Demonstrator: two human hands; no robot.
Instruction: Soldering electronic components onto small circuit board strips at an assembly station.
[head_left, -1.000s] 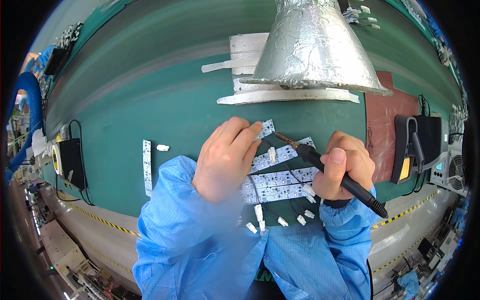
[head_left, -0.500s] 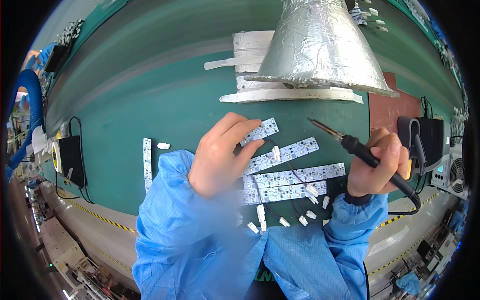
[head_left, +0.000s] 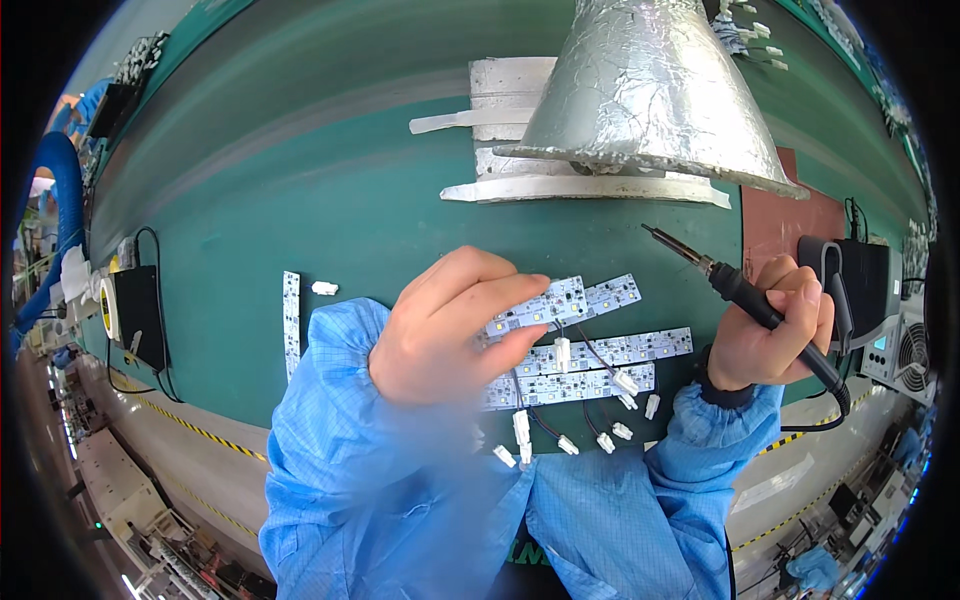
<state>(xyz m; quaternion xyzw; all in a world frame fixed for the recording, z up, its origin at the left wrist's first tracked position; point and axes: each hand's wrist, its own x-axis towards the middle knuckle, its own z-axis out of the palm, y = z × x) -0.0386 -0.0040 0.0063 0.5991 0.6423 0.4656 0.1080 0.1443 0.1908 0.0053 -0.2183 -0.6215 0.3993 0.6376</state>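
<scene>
My left hand [head_left: 455, 320] pinches a white LED circuit strip [head_left: 556, 301] between thumb and fingers, over other strips on the green mat. A white connector [head_left: 562, 354] hangs from it on short wires. Beneath it lies a second strip [head_left: 613, 292], partly covered. Two more strips lie closer to me, one at the back [head_left: 655, 345] and one at the front [head_left: 600, 384], their wired connectors [head_left: 522, 428] spread along the near edge. In my right hand [head_left: 770, 330] is a soldering iron [head_left: 738, 290], its tip pointing up and left, apart from the strips.
A foil-covered fume hood [head_left: 640, 100] stands at the back above a white block [head_left: 500, 160]. At left are a lone strip [head_left: 292, 325], a loose connector [head_left: 325, 288] and a black device [head_left: 140, 315]. A soldering station [head_left: 865, 285] stands right, beside a reddish-brown mat [head_left: 790, 220].
My left hand has brought the held strip nearer and slightly right, over the strip beneath. The soldering iron has shifted a little to the right with my right hand.
</scene>
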